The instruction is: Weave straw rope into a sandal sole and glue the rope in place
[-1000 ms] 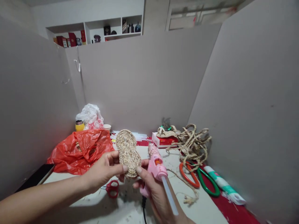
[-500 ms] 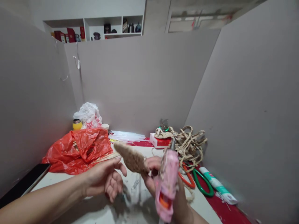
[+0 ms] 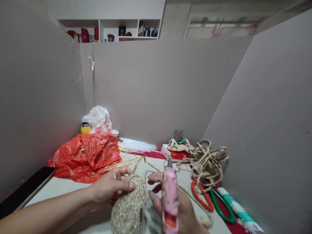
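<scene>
My left hand [image 3: 114, 185] pinches the edge of a woven straw piece [image 3: 130, 208], shaped like a sole, with its thumb on top. From the far end of this piece a braided cord [image 3: 135, 165] runs out and crosses to the right. My right hand [image 3: 179, 204] holds a pink glue gun [image 3: 170, 198] against its palm, nozzle pointing away from me. The thumb and forefinger of that hand are apart, just right of the woven piece, and do not appear to touch it.
A red plastic bag [image 3: 85, 159] with thin sticks lies at the left, near a black flat device [image 3: 26, 188]. Clear sticks [image 3: 136, 145] lie at the back. Tangled braided cord [image 3: 207, 162], orange-handled [image 3: 201, 196] and green-handled scissors [image 3: 222, 206] and a white-green roll [image 3: 240, 209] are at right.
The woven piece has passed from my right hand into my left and now shows its face, lower down. My left fingers have closed on it; my right fingers have let go. The view has shifted slightly.
</scene>
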Tool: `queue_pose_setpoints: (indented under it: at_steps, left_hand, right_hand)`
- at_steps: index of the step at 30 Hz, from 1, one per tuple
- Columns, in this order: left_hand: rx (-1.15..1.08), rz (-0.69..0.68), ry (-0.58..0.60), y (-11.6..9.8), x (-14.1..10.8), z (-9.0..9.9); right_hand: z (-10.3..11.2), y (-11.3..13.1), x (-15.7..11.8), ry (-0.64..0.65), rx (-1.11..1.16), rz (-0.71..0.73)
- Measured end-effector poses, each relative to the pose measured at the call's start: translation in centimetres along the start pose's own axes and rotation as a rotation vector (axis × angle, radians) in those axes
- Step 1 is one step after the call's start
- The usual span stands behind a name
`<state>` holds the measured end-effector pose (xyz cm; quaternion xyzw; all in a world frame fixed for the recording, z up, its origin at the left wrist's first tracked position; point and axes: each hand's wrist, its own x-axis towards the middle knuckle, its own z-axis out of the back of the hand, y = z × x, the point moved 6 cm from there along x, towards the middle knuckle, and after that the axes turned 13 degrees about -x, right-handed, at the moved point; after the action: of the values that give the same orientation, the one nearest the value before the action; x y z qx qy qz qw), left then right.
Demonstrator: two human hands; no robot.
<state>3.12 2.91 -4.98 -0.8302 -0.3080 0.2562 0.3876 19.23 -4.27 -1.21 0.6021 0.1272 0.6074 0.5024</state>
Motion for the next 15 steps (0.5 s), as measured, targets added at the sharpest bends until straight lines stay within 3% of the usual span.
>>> queue_pose_setpoints:
  at_steps: [5,7,15]
  left_hand:
    - [0.135,-0.175,-0.034,-1.0,0.7,1.0]
    - [0.204,-0.202,-0.025,-0.8,0.9,1.2]
    - [0.279,-0.236,0.026,0.3,1.0,1.3]
  right_hand:
    - [0.4,-3.6,0.3,0.046,-0.168,-0.303]
    - [0.6,-4.2,0.4,0.073,-0.210,-0.352]
    - [0.2,-0.4,-0.3,0.215,-0.266,-0.412]
